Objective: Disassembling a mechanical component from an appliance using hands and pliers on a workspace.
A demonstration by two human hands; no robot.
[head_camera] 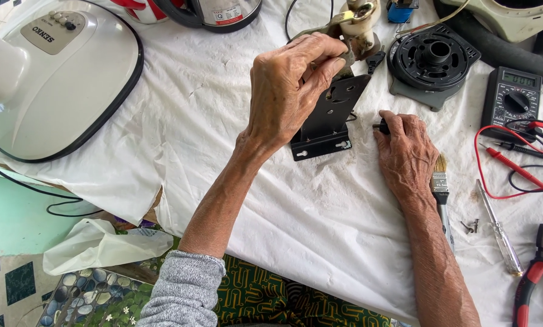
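My left hand [292, 79] is closed around the top of a black metal bracket [329, 124], which stands tilted on the white cloth [223, 151]. A cream-coloured part with a brass piece [359, 24] sits at the bracket's upper end, just beyond my fingers. My right hand [406, 154] rests on the cloth to the right of the bracket, its fingertips on a small black part [381, 127]. A paintbrush [441, 184] lies against that hand's right side.
A white fan base [59, 79] sits at the left, a black round fan part [431, 60] at top right. A multimeter [512, 97] with red leads, a clear-handled screwdriver [500, 233], loose screws [470, 226] and red-handled pliers [540, 266] lie at the right.
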